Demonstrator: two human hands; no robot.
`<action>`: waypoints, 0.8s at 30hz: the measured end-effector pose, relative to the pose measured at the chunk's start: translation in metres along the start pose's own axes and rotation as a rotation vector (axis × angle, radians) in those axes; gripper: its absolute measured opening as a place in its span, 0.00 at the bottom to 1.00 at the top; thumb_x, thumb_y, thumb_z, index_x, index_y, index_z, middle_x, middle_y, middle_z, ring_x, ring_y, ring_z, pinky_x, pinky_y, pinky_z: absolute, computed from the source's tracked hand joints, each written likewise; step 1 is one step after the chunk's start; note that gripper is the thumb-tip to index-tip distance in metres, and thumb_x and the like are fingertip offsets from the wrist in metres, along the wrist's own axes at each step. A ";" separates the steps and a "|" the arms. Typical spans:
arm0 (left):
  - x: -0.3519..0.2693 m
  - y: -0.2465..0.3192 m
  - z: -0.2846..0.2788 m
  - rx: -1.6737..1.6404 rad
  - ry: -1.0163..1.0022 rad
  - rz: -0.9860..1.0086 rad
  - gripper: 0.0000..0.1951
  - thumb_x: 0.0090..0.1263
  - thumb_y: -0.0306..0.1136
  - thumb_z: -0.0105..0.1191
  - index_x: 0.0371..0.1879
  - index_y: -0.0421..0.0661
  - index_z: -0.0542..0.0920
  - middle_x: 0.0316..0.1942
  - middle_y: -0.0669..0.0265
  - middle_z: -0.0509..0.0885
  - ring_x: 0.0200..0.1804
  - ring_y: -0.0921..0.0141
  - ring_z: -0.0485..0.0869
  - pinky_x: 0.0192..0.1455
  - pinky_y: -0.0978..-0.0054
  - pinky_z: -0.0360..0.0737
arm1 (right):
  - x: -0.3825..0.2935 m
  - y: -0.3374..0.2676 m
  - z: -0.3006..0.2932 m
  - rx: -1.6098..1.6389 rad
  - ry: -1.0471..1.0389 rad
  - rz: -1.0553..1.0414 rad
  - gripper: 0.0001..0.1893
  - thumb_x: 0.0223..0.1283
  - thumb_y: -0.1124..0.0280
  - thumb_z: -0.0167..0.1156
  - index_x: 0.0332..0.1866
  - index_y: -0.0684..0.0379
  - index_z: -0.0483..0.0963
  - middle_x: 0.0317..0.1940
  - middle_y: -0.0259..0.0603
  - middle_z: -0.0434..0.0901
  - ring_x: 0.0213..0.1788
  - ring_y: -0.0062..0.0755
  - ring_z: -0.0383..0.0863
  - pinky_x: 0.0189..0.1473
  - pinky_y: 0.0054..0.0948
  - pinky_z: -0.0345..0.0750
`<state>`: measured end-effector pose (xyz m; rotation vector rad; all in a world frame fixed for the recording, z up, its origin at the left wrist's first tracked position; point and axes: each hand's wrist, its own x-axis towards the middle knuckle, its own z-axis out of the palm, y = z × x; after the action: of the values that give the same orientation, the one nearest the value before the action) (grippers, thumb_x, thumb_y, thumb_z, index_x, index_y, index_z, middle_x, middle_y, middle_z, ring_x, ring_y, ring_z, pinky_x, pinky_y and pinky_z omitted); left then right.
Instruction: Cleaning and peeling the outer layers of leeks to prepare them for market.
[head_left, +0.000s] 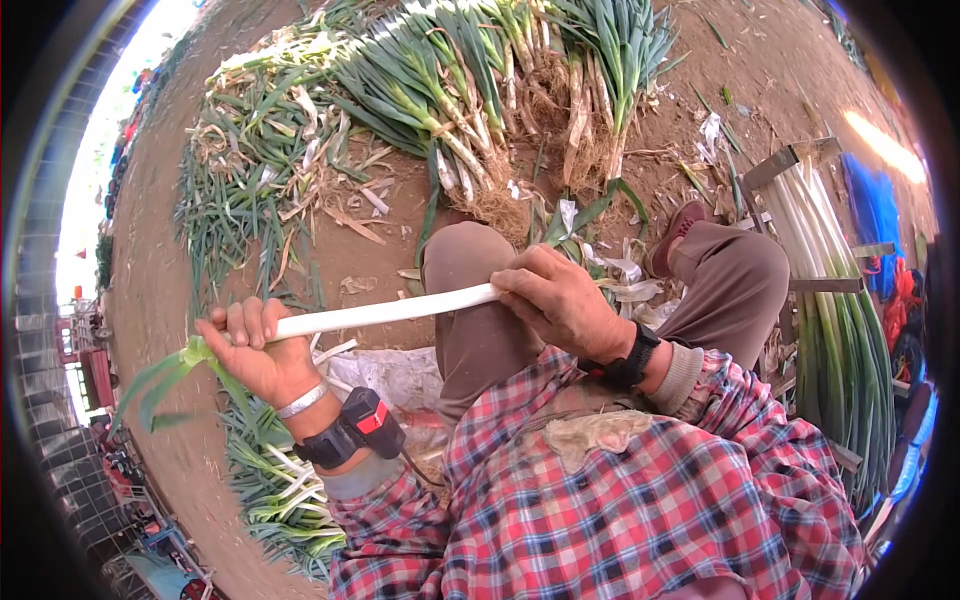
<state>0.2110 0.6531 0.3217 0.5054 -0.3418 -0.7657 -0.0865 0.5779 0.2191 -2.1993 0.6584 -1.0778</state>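
Note:
A long leek-like stalk (386, 312), peeled smooth and white, stretches nearly level across my lap. My left hand (262, 352) is wrapped around its upper shaft, where the green leaves (169, 382) stick out past the fist and droop. At the other end, my right hand (562, 300) pinches the white base between thumb and fingers, above my bent knee (469, 259). No roots show at that end; the fingers cover its tip.
Unpeeled stalks with roots (465, 127) lie in bunches ahead. Leaf trimmings (247, 180) heap up at the left. Cleaned stalks (825, 300) fill a metal-armed rack at my right. More green-and-white stalks (289, 487) lie by my left elbow. A blue sheet (874, 217) is beyond the rack.

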 end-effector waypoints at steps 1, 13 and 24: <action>0.000 0.000 0.001 -0.039 -0.076 -0.028 0.15 0.76 0.44 0.43 0.32 0.47 0.72 0.14 0.77 0.61 0.17 0.80 0.62 0.20 0.80 0.61 | 0.000 0.001 -0.001 -0.001 0.000 0.002 0.08 0.57 0.71 0.61 0.41 0.58 0.76 0.33 0.38 0.73 0.39 0.40 0.74 0.40 0.33 0.72; -0.015 -0.006 0.039 0.027 -0.260 0.003 0.17 0.78 0.45 0.40 0.31 0.45 0.74 0.13 0.76 0.61 0.16 0.81 0.60 0.18 0.81 0.59 | 0.005 -0.003 -0.001 -0.330 -0.073 -0.140 0.05 0.49 0.71 0.58 0.31 0.57 0.70 0.27 0.35 0.68 0.33 0.34 0.73 0.36 0.34 0.71; -0.025 0.002 0.049 -0.001 -0.484 -0.064 0.20 0.78 0.47 0.38 0.31 0.45 0.74 0.11 0.77 0.60 0.14 0.81 0.58 0.18 0.81 0.58 | -0.014 0.045 -0.003 -0.023 0.072 0.585 0.03 0.56 0.74 0.56 0.34 0.61 0.71 0.33 0.46 0.75 0.36 0.50 0.76 0.37 0.42 0.73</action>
<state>0.1720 0.6579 0.3608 0.3257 -0.7767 -0.9485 -0.1041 0.5554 0.1818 -1.8083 1.2510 -0.8381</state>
